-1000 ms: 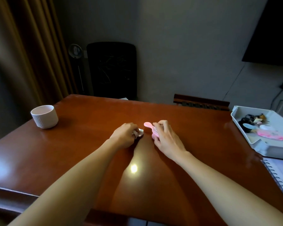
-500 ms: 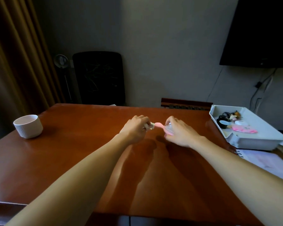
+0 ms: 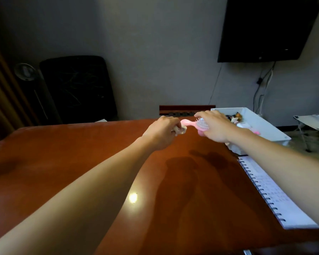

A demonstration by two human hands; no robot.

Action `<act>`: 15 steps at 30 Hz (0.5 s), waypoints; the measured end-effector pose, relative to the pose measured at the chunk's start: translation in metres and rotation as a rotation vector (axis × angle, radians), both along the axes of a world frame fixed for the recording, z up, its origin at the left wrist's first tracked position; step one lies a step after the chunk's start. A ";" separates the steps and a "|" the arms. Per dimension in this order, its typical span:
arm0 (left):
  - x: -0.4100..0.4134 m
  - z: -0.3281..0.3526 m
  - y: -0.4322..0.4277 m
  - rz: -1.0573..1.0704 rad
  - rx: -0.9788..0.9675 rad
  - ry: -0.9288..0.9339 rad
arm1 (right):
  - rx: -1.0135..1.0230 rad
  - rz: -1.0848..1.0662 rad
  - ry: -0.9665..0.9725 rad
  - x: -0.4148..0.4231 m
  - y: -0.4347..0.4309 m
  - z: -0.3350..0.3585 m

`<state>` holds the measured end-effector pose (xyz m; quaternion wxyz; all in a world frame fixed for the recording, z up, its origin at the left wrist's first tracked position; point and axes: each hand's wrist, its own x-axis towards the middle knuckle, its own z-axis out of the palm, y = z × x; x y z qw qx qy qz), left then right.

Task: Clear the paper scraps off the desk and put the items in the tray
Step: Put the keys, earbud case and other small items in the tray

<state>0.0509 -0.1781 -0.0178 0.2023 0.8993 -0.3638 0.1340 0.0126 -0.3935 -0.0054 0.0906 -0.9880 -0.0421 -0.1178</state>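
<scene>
— What's the surface like?

— A glossy reddish-brown wooden desk (image 3: 77, 162), with a bright spot of light reflected near the left forearm. A white spiral notebook (image 3: 271, 192) lies along its right edge. A white tray (image 3: 261, 124) sits at the far right corner, just beyond the notebook.

— And the room?

— Dim. There's a grey wall (image 3: 155, 52) with a dark wall-mounted screen (image 3: 265, 28) at the upper right and cables (image 3: 261, 89) hanging below it. A black chair (image 3: 77, 89) stands behind the desk, a curtain (image 3: 0, 92) hangs at the left, and the top rail of a wooden chair (image 3: 180, 108) shows past the far edge.

— Where's the brush?

— The pink hairbrush (image 3: 195, 124) is in the air over the far right part of the desk, just left of the tray. The right hand (image 3: 214, 126) has its fingers wrapped over the bristled head, where pale bristles show. The curved pink handle points left.

— And the left hand?

— The left hand (image 3: 160, 133) is curled round a small pale item (image 3: 180, 130); I can't make out what it is. It sits right at the handle's tip, and I can't tell whether they touch.

— Anything in the tray?

— Several small things (image 3: 235, 116), some dark and one pink, partly hidden behind the right wrist.
</scene>
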 end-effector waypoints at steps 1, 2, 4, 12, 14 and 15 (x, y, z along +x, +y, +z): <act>0.002 0.001 -0.007 -0.015 0.002 0.005 | 0.003 -0.008 -0.007 0.003 -0.007 0.002; 0.004 0.002 -0.013 -0.024 0.001 0.015 | 0.007 -0.017 -0.018 0.005 -0.015 0.004; 0.006 0.003 -0.026 -0.034 -0.004 0.043 | 0.006 -0.044 -0.023 0.009 -0.031 0.008; 0.015 0.007 -0.096 -0.069 0.012 0.135 | -0.030 -0.111 0.100 0.015 -0.107 0.018; 0.017 0.005 -0.114 -0.103 -0.001 0.150 | -0.053 -0.144 0.141 0.017 -0.125 0.022; 0.018 0.003 -0.123 -0.123 -0.004 0.161 | -0.063 -0.155 0.155 0.018 -0.134 0.021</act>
